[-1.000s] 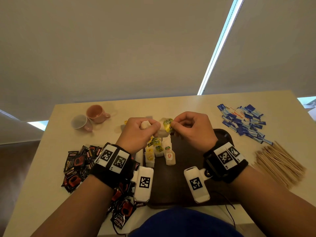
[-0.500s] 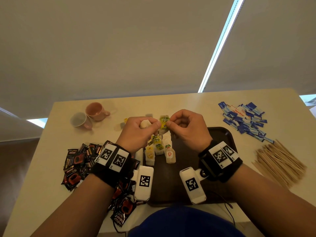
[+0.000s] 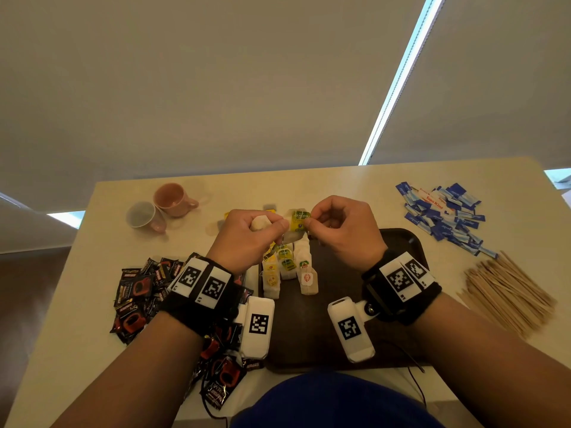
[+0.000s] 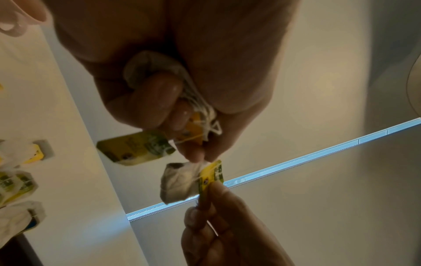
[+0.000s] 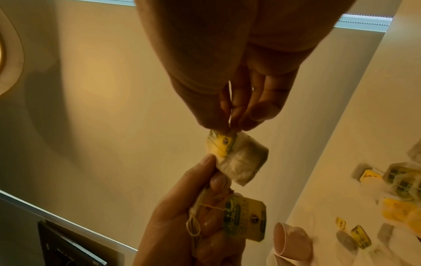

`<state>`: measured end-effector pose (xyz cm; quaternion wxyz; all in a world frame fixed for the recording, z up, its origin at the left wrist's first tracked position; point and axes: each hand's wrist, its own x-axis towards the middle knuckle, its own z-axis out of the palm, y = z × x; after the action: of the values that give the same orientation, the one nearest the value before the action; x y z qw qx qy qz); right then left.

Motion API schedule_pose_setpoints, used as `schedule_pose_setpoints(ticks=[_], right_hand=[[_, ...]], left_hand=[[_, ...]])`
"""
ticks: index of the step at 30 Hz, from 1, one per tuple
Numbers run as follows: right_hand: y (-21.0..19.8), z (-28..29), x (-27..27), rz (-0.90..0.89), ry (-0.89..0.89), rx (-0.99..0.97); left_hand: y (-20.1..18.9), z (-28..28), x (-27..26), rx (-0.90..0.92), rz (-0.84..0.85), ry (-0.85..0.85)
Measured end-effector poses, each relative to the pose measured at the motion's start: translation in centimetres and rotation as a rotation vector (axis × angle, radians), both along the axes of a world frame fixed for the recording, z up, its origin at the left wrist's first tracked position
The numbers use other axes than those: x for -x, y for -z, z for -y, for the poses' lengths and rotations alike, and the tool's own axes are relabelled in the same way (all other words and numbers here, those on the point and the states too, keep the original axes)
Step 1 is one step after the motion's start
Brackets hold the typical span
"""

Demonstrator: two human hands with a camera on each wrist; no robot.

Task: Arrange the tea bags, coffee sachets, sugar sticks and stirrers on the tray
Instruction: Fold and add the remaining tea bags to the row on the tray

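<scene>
Above the far end of the dark brown tray (image 3: 355,273), my left hand (image 3: 278,225) grips a bunch of tea bags (image 4: 154,72); one green-yellow tag (image 4: 136,149) dangles from it. My right hand (image 3: 309,222) pinches the yellow-green tag (image 3: 299,217) of a single tea bag (image 5: 246,158) that hangs between the two hands. Several tea bags (image 3: 287,267) lie in short rows on the tray's left part. Black and red coffee sachets (image 3: 139,288) are heaped left of the tray. Blue sugar sticks (image 3: 441,214) and wooden stirrers (image 3: 506,291) lie to its right.
Two pink cups (image 3: 163,205) lie on their sides at the back left of the table. A few loose tea bags (image 3: 268,208) lie on the table beyond my hands. A black cable (image 3: 414,362) runs off the tray's near right corner.
The tea bag's tag has turned upright between the hands. Both hands have shifted a little to the left and stayed close together.
</scene>
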<state>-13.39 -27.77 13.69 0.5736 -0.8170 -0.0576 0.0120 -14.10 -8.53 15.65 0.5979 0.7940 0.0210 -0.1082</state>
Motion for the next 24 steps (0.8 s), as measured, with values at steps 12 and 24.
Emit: schedule_pose_setpoints(ticks=[12, 24], right_hand=[[2.1, 0.2, -0.8, -0.092, -0.102, 0.093], [15.5, -3.6, 0.1, -0.539, -0.191, 0.501]], left_hand=[[1.1, -0.8, 0.1, -0.008, -0.047, -0.043], [3.3, -2.2, -0.4, -0.050, -0.150, -0.100]])
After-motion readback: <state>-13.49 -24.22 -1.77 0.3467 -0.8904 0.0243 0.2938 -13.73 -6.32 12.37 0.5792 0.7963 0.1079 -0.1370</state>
